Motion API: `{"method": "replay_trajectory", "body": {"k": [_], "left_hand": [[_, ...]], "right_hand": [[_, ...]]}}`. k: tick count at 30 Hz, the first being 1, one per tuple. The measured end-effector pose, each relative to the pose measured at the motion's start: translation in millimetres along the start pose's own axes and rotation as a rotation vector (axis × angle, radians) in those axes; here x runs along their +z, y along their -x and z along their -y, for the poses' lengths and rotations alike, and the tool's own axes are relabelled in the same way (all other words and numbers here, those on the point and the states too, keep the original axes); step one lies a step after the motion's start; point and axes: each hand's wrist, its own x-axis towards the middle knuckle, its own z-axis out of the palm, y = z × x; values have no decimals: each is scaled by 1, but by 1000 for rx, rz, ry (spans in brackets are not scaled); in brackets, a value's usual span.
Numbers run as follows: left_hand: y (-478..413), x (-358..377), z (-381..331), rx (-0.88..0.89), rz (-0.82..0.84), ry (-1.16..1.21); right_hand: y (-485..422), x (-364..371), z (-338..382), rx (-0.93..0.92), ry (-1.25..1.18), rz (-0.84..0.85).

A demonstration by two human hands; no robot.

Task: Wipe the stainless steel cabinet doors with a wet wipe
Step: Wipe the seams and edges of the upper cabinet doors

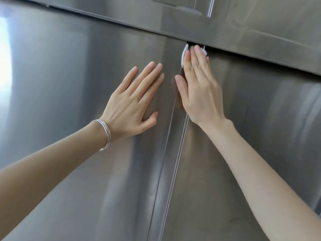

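On the left wrist sit thin silver bangles point(106, 134). Beyond them the left hand point(133, 101) lies flat on the left door point(60, 84), fingers straight and spread, holding nothing. Across the seam point(172, 153), the right hand point(199, 87) presses the wipe point(184, 55) with straight fingers against the right door's point(260, 119) top corner, just under the crossbar point(225, 32).

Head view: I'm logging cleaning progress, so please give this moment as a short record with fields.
surface: stainless steel, left door and right door meeting at a vertical seam
left hand: flat on the left door, fingers straight; thin silver bangles at the wrist
right hand: fingers straight, pressing the wet wipe onto the right door's top corner by the seam
wipe visibility: white, mostly hidden under the fingers
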Motion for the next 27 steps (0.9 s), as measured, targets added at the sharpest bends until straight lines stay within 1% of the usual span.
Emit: {"method": "replay_trajectory", "body": {"k": [1,3,5,6,7,9,11,14,16,18,20,22,24,27], "left_hand": [[12,1,-5,-9,13,0],[40,3,-20,-17,45,11],[64,6,-37,-12,81,31],[74,8,-45,-14,89,38],[81,9,-51,-18,91,42],[95,13,-61,-27,89,53],[109,15,-71,-39,88,67],[134,18,-84,-37,102,80],[145,21,-89,-22,112,75],[149,26,-90,-8,98,61],[151,33,-89,-3,70,30],[152,39,-88,14,44,-25],[152,42,-87,31,37,-65],[154,44,-86,37,35,-84]], "right_hand": [[15,3,5,4,-19,11],[72,7,25,-6,-9,95],[129,6,41,-73,46,195],[142,8,43,-97,53,203],[144,11,42,-92,43,181],[133,16,41,-25,-1,112],[138,18,49,29,-56,83],[201,20,76,44,-93,148],[228,17,81,-16,-85,184],[217,20,70,-33,-94,138],[189,22,61,-7,-80,73],[181,25,58,-5,-83,35],[209,26,67,-18,-93,59],[264,22,81,-104,-58,171]]}}
